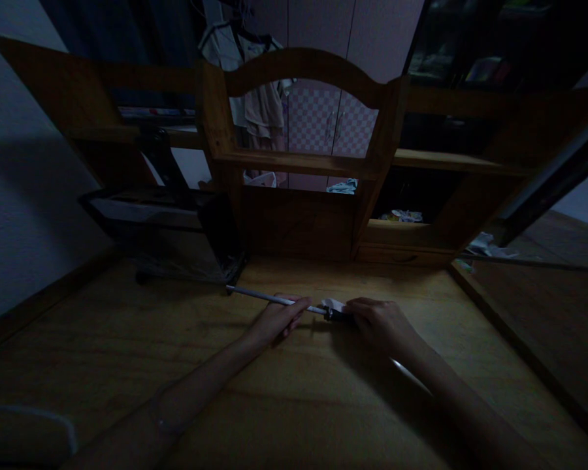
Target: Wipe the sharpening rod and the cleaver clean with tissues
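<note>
- Left fingers: thumb and fingers closed together, pinching a slim metal rod partway along its length; the left hand is at 9 o'clock of the right hand.
- Right fingers: curled round a black handle, palm down; the exact grip underneath is hidden.
- Rod: lies nearly level across the view, its right end meeting the handle between the two hands, its free end pointing just past 9 o'clock. Held over the middle of the desk.
- White piece: against the far side of the handle, by the right fingertips; paper or cloth, cannot tell.
- Bright curved edge: between 4 and 5 o'clock of the right hand, partly behind the forearm; object unclear.
- Black-framed box: at 10 o'clock, on the desk; its near corner appears just beside the rod's free end, contact cannot be told.
- White cord: at 8 o'clock, near the view's edge.
- Wooden shelf unit: spans 10 to 2 o'clock at the desk's far side; low drawer at 2.
- Hanging clothes: between 11 and 12 o'clock, beyond the shelf unit.
- Pink cabinet: at 12 o'clock, checkered lower doors.
- Light: dim throughout.
</note>
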The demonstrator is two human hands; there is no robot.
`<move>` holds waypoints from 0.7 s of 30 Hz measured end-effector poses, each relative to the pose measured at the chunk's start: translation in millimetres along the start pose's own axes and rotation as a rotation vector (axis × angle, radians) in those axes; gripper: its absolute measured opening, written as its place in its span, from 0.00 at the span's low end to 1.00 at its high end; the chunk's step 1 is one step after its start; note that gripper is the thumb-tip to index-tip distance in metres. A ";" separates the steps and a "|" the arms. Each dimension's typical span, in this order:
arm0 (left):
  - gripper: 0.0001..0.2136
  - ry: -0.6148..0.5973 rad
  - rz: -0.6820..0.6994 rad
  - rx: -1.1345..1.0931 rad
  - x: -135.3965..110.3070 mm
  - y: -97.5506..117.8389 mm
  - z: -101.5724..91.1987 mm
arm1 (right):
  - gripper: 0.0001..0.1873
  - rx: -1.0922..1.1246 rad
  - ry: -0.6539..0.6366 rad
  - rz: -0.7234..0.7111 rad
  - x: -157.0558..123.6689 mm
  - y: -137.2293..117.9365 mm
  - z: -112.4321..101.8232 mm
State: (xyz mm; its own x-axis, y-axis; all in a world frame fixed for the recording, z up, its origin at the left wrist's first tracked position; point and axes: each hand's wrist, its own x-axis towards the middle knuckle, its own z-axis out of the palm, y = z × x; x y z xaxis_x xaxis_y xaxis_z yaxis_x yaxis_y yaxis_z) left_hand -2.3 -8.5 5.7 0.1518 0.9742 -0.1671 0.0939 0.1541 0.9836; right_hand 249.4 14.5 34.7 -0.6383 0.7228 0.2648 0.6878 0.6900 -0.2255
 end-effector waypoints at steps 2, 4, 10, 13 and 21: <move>0.21 -0.001 0.002 -0.003 0.2 -0.2 0.2 | 0.18 0.029 0.060 0.035 -0.7 0.0 1.4; 0.21 -0.001 0.001 -0.002 0.5 0.1 0.4 | 0.20 0.090 0.149 0.061 -1.3 -2.9 1.8; 0.20 -0.011 0.020 -0.004 2.0 -0.3 0.4 | 0.24 0.226 0.192 -0.062 -3.3 -14.8 1.3; 0.20 -0.023 0.009 -0.004 1.8 -0.6 -0.2 | 0.24 0.205 0.104 -0.129 -4.2 -15.6 3.5; 0.21 -0.015 -0.006 0.008 0.6 0.2 -0.8 | 0.22 0.180 0.055 -0.097 -2.1 -16.6 -2.2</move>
State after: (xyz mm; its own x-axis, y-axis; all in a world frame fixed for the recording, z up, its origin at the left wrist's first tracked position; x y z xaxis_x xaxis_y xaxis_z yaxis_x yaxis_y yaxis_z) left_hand -3.0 -7.8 5.9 0.1661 0.9706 -0.1740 0.1030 0.1584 0.9820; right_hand 240.1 1.4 39.9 -0.6754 0.6530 0.3427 0.5479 0.7553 -0.3595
